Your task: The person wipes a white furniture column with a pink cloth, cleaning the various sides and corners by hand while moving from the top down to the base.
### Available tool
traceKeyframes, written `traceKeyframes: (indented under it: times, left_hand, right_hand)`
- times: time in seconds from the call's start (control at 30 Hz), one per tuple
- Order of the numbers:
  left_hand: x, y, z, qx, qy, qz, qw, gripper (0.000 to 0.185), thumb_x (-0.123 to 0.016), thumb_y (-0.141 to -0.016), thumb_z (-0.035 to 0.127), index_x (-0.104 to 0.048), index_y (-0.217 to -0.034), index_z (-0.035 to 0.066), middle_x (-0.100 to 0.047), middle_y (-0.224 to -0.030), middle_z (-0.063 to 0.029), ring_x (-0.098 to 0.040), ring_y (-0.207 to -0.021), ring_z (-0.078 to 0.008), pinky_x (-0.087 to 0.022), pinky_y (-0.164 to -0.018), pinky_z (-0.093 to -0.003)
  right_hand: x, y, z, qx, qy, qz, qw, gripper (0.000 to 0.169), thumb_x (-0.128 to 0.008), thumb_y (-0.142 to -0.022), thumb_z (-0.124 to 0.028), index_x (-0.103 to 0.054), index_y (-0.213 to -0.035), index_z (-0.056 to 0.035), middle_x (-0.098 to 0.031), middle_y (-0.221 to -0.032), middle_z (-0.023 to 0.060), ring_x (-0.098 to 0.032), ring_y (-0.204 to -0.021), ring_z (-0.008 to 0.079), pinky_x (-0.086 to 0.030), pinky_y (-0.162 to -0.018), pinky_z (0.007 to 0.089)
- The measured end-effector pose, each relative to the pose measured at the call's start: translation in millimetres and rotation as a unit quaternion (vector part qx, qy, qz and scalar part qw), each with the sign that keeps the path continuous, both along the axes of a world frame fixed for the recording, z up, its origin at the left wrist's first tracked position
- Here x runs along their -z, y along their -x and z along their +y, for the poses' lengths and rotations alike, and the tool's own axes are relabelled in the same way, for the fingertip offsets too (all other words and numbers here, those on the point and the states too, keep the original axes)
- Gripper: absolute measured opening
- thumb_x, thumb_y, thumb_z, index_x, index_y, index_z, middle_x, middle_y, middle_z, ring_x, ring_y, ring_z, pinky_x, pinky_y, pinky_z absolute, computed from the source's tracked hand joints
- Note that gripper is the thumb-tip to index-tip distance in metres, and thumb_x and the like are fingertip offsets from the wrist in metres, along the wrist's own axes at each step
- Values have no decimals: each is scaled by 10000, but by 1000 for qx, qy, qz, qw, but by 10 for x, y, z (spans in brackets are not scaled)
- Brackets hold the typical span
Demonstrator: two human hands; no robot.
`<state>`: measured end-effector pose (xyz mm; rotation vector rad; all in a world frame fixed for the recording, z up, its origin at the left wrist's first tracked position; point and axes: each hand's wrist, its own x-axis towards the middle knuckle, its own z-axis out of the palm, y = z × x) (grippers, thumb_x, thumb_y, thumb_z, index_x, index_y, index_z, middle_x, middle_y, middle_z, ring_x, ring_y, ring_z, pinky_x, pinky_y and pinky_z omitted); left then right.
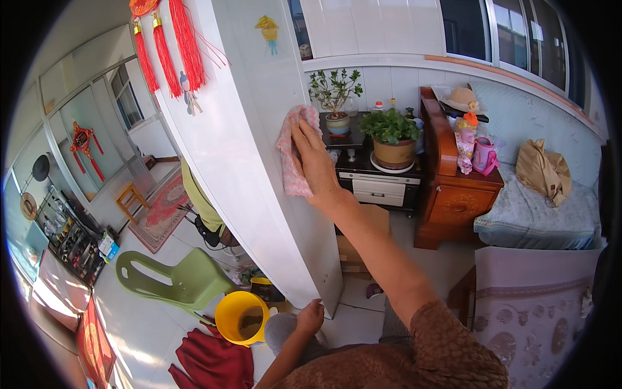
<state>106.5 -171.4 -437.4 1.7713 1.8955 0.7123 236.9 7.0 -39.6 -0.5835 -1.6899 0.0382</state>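
Note:
My right hand presses a pink-and-white towelling cloth flat on the side face of a white pillar. The fingers lie over the cloth, pointing up. Low down, near the pillar's foot, my left hand rests by my knee with its fingers curled; nothing shows in it. To its left stands a yellow bucket with murky water inside. On the pillar are a yellow-and-blue sticker and a figure sticker, with red tassels hanging above.
A green plastic chair stands behind the bucket, and a dark red cloth lies on the floor. Right of the pillar are potted plants on a black cabinet, a wooden cabinet, and a table with a patterned cover.

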Motion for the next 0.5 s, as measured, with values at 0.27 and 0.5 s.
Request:
traceKeyframes:
  times: [0.27,0.5]
  left_hand:
    - [52,56,-25,6,6,21,1000,355,-545,-966,325,-608,-1237,106,-701,-1093,-178,-669,-994,-392,-522,-875,-494]
    - [-44,-11,-14,11,-7,38,999,334,-567,-965,298,-619,-1216,84,-717,-1042,-169,-681,-964,-382,-534,-848,-482]
  right_hand:
    - [-1340,136,-148,-59,-170,51,982,534,-533,-925,-51,-479,-1456,-58,-461,-1466,214,-448,-1349,387,-389,-1105,416]
    - [-894,65,-226,-54,-176,19,983,519,-548,-898,-31,-502,-1415,-45,-476,-1441,182,-496,-1270,383,-448,-1044,438]
